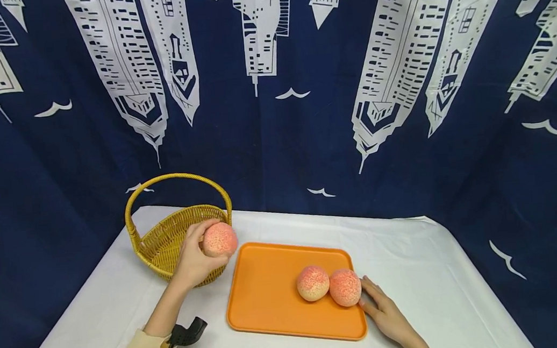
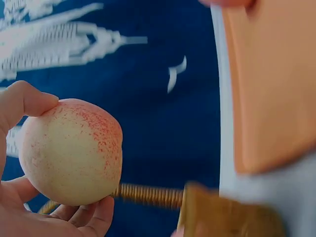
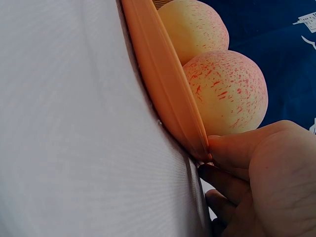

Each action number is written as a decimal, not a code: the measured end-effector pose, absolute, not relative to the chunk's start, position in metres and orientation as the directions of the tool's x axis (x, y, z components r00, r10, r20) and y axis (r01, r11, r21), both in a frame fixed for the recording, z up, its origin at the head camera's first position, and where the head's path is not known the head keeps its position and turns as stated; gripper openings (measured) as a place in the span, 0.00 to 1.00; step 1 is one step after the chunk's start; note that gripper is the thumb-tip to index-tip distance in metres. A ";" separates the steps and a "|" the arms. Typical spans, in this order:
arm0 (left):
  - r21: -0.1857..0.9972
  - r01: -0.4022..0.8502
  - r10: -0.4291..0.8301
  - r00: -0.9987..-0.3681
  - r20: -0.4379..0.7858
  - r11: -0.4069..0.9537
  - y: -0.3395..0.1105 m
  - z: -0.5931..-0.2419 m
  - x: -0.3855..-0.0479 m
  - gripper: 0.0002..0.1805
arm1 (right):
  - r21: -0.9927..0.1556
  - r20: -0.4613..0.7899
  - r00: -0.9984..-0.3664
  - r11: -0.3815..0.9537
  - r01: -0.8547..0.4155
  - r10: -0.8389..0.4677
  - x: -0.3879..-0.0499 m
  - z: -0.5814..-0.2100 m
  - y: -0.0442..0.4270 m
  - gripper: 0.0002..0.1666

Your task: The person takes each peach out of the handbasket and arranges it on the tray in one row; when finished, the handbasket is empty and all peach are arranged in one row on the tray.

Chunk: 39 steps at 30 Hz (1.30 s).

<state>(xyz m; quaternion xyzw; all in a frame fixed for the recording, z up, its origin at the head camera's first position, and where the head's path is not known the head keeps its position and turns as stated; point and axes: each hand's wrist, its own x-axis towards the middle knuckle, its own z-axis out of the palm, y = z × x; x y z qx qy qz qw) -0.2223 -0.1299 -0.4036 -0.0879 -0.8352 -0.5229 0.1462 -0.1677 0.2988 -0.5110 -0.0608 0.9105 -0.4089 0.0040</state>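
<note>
A pink-and-cream peach (image 1: 220,239) is in my left hand (image 1: 198,258), raised between the thumb and curled fingers. That hand is at the right side of a yellow wicker basket (image 1: 166,236) with a tall handle. In the left wrist view the same peach (image 2: 74,153) shows its pale side. An orange tray (image 1: 267,288) bears two more peaches, a left one (image 1: 312,283) and a right one (image 1: 345,287), side by side. My right hand (image 1: 385,312) pinches the tray's right rim, close to the right peach; the right wrist view shows the thumb over the rim (image 3: 168,84) and fingers beneath.
A white cloth (image 1: 411,262) covers the table. Behind it hangs a dark blue curtain (image 1: 276,142) with white buildings and birds. The basket stands at the back left, beside the tray. A black strap (image 1: 187,332) sits on my left wrist.
</note>
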 end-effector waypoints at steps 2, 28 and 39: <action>0.845 0.338 0.043 -0.935 0.353 0.414 -0.116 -0.406 -0.219 0.40 | -0.742 0.047 -0.992 0.661 -0.112 -0.115 -0.167 -0.511 0.299 0.32; 0.866 0.344 0.248 -0.932 0.266 0.364 -0.032 -0.479 -0.226 0.40 | -0.731 0.067 -0.990 0.670 -0.132 -0.122 -0.168 -0.509 0.297 0.33; 0.875 0.325 0.289 -0.930 0.226 0.359 -0.029 -0.494 -0.229 0.41 | -0.730 0.052 -0.992 0.673 -0.119 -0.119 -0.168 -0.510 0.298 0.33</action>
